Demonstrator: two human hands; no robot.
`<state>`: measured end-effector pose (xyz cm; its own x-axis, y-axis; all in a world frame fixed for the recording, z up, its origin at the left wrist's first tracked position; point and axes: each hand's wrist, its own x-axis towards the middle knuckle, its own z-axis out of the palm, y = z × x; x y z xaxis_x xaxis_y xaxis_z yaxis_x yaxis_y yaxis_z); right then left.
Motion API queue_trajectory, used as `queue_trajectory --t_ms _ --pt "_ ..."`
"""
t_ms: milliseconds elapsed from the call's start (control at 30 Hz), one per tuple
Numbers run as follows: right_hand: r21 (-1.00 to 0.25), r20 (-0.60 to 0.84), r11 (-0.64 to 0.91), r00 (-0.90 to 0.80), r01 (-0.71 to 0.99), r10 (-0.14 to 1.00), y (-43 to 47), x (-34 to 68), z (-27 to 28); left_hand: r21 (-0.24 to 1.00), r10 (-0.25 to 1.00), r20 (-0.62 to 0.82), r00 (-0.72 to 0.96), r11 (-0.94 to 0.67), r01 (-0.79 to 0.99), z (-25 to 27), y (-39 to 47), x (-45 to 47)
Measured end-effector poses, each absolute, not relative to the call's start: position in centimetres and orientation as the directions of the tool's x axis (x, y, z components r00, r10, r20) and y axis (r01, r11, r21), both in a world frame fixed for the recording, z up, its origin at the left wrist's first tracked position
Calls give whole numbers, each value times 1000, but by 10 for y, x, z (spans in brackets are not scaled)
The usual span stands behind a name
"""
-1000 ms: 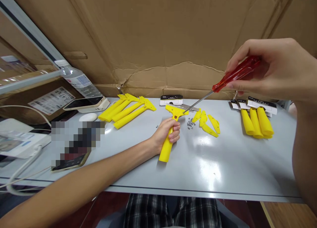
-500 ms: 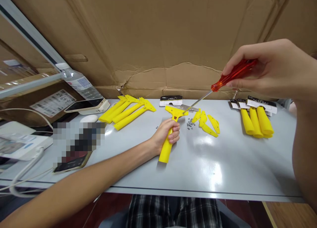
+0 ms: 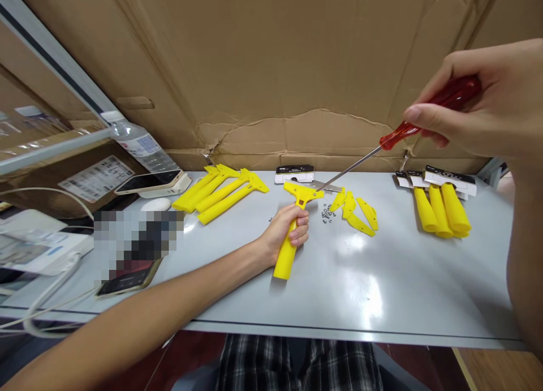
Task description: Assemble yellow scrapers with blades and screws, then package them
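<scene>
My left hand (image 3: 287, 231) is wrapped round the handle of a yellow plastic scraper (image 3: 287, 258), its T-shaped head pointing away from me. In my right hand (image 3: 479, 102) is a screwdriver (image 3: 399, 135) with a clear red handle, slanting down to the left. Its tip is at or very near a screw at the right end of the scraper head; whether they touch I cannot tell. Right of the head lie a pile of small screws (image 3: 327, 213) and several flat yellow cover pieces (image 3: 359, 222). A metal blade (image 3: 331, 188) lies behind, partly hidden.
Several yellow scrapers (image 3: 224, 201) lie at the left and more yellow handles (image 3: 456, 210) with black-and-white cards at the right. A small box (image 3: 294, 173) sits against the cardboard wall (image 3: 297, 57). Phones (image 3: 127, 280), cables and a water bottle (image 3: 138, 142) occupy the left side.
My right hand has moved right and slightly back, and the screwdriver now shows more of its shaft at a flatter slant. The left hand and scraper stay almost in place.
</scene>
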<state>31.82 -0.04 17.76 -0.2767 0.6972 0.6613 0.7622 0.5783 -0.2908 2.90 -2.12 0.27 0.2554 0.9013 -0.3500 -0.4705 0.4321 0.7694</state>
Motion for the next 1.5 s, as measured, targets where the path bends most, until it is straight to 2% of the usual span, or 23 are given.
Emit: queue_trajectory --t_ms 200,500,700,800,933,1067,1167,1367,1500 --pt "-276 674 608 -301 744 675 4 316 175 786 899 -362 246 436 -439 6 -23 27" --pt "-361 589 585 -309 726 746 13 315 170 797 909 -335 247 413 -441 7 -25 29" --pt "-368 564 556 -296 746 771 22 319 164 790 905 -353 238 424 -442 9 -26 31" --pt "-335 566 571 -324 750 758 20 317 166 795 904 -356 236 425 -433 9 -27 31" --pt "-251 531 631 -441 734 724 7 312 174 805 913 -331 240 406 -432 5 -25 32" --pt "-230 494 681 -519 695 697 -6 311 183 823 925 -286 249 371 -431 0 -23 31" --pt "-194 486 659 -512 726 708 -10 313 185 829 927 -269 261 361 -427 -2 -22 30" --pt "-102 500 497 -387 862 775 -12 308 185 834 928 -252 274 352 -425 -1 -23 29" --pt "-124 477 534 -422 836 771 -13 307 185 827 926 -269 265 363 -429 0 -23 30"
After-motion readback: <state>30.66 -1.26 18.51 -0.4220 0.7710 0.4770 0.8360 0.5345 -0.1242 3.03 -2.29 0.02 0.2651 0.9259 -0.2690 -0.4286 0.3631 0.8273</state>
